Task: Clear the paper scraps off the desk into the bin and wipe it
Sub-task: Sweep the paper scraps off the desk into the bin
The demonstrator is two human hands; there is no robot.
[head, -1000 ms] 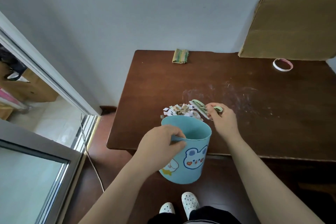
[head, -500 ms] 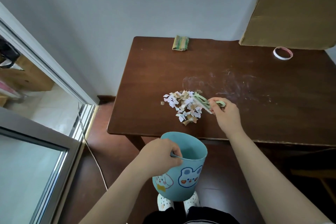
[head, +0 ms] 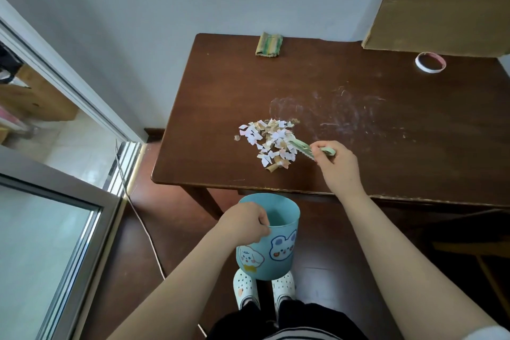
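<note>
Right hand (head: pixel 338 165) pinching a small green brush (head: pixel 300 146), left hand (head: pixel 244 222) gripping the rim of a light blue plastic bin (head: pixel 276 254).
Brush tip touches the pile of white and tan paper scraps (head: pixel 269 146) just left of the right hand on the dark wooden desk (head: pixel 358 119); bin's below the near desk edge, striped folded cloth (head: pixel 269 45) way past the pile.

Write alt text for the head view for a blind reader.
A right hand holds a green tool beside a pile of paper scraps on a brown desk. The left hand grips the rim of a blue bin below the desk's front edge.
</note>
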